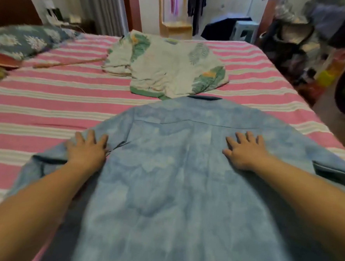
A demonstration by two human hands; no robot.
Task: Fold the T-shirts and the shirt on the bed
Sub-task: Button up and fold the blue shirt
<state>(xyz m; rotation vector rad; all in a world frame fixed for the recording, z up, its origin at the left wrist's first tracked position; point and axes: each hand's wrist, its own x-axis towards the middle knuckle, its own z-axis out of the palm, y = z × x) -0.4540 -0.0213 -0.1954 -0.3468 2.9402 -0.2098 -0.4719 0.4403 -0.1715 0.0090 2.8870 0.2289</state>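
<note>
Blue shirt (177, 171) lies back-up on the bed (48, 102), left hand (86, 151) and right hand (245, 151) pressed flat, fingers spread — smoothing step — next likely folding a sleeve inward.

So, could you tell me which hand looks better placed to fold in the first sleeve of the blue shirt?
Probably the left hand. It rests flat right at the sleeve seam of the blue shirt, so that sleeve is directly under it. The right hand lies flat on the back panel, away from its sleeve.

Dim indoor light, soft blur throughout, wide-angle bending at edges
</note>
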